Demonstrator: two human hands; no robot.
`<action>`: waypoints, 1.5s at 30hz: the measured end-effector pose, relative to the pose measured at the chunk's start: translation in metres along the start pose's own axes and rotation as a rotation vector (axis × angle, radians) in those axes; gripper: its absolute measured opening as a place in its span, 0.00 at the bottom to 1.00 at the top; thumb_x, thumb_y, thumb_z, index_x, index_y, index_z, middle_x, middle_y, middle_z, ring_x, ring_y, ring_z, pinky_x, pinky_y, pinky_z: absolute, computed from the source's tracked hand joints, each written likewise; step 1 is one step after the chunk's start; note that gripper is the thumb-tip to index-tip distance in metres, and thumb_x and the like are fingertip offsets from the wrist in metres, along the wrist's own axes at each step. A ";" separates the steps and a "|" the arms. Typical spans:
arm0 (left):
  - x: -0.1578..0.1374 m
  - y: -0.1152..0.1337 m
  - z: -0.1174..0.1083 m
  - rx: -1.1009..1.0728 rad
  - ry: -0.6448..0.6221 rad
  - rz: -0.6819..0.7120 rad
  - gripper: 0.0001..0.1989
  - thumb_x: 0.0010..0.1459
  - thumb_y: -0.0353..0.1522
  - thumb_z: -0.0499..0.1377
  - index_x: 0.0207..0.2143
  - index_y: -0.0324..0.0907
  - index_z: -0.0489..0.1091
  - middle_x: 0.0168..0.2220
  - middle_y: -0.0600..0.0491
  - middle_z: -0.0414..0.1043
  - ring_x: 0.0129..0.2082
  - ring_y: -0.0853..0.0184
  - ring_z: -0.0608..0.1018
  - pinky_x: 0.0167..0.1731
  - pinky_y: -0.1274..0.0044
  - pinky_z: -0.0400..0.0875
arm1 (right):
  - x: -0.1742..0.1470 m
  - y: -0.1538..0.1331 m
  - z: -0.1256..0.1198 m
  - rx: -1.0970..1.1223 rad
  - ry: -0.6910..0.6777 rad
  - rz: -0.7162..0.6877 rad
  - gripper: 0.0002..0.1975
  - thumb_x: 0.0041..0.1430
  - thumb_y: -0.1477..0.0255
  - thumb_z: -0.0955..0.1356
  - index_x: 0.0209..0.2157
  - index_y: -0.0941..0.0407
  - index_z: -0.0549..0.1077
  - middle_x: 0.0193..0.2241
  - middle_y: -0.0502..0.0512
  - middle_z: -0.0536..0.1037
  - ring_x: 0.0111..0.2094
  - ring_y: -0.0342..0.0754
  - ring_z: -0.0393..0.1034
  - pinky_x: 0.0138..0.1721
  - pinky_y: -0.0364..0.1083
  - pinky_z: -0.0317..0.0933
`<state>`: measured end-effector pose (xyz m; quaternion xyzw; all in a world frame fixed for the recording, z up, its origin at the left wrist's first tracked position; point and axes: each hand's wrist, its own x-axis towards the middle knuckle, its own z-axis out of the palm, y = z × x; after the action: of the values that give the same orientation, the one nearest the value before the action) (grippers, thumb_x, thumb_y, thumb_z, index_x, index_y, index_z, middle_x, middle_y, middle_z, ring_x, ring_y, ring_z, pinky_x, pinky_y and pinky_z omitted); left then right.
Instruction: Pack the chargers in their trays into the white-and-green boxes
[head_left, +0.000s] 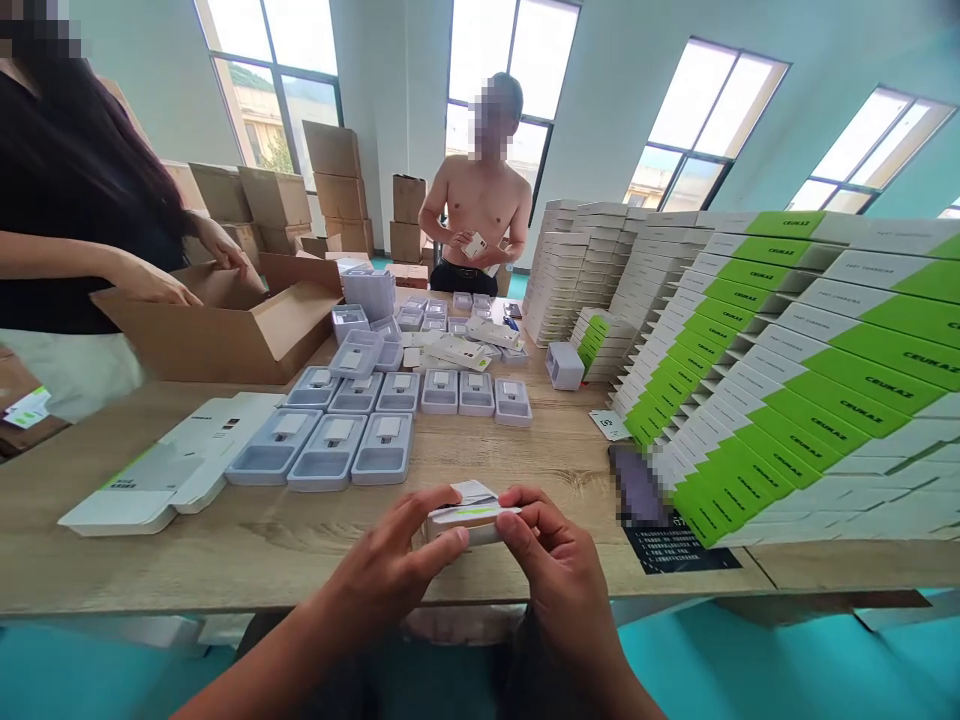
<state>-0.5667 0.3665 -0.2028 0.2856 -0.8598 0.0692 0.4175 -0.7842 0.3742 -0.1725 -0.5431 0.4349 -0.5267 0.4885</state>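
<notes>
A small white carton [480,530] with a green stripe is held at the table's near edge, its end turned to me and a flap raised on top. My left hand [401,550] grips its left side, thumb along the near face and index finger at the upper edge. My right hand [559,550] pinches its right corner between thumb and fingers. What lies inside the carton cannot be made out. Just beyond stand pale plastic trays [320,470], several of them holding a small white block with a metal end.
Flattened white cartons [187,450] lie at left. Tall stacks of green-and-white boxes [795,400] rise on the right, beside a dark phone-like object [639,485] and a black printed sheet [679,548]. One person reaches into a cardboard box [202,345]; another stands across the table.
</notes>
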 end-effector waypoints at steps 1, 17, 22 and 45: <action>-0.004 -0.001 0.001 0.007 0.006 -0.006 0.20 0.66 0.18 0.56 0.55 0.44 0.63 0.56 0.41 0.68 0.53 0.60 0.78 0.48 0.70 0.81 | -0.001 0.000 0.001 0.011 0.001 0.003 0.17 0.61 0.55 0.74 0.28 0.55 0.79 0.43 0.55 0.75 0.41 0.48 0.72 0.42 0.43 0.66; -0.005 0.007 -0.004 0.091 0.069 -0.025 0.13 0.68 0.22 0.57 0.53 0.38 0.68 0.52 0.39 0.76 0.55 0.58 0.80 0.56 0.68 0.78 | 0.000 0.026 0.009 -0.045 0.159 -0.263 0.10 0.63 0.68 0.73 0.45 0.51 0.74 0.54 0.59 0.76 0.53 0.53 0.73 0.52 0.52 0.70; -0.006 0.008 -0.006 0.078 0.090 -0.056 0.14 0.66 0.21 0.59 0.53 0.37 0.67 0.52 0.38 0.77 0.54 0.58 0.81 0.55 0.70 0.79 | 0.007 0.042 -0.004 -0.261 -0.017 -0.588 0.18 0.67 0.79 0.69 0.54 0.46 0.71 0.52 0.56 0.80 0.54 0.51 0.76 0.54 0.53 0.71; -0.013 0.007 -0.003 0.020 0.099 -0.053 0.16 0.67 0.21 0.58 0.56 0.37 0.68 0.53 0.39 0.77 0.56 0.58 0.79 0.58 0.70 0.77 | 0.007 0.030 0.008 -0.542 0.121 -0.718 0.07 0.66 0.77 0.70 0.43 0.50 0.73 0.44 0.54 0.82 0.46 0.47 0.80 0.47 0.44 0.74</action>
<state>-0.5621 0.3791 -0.2102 0.3087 -0.8294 0.0804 0.4586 -0.7742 0.3640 -0.2009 -0.7358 0.3691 -0.5608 0.0889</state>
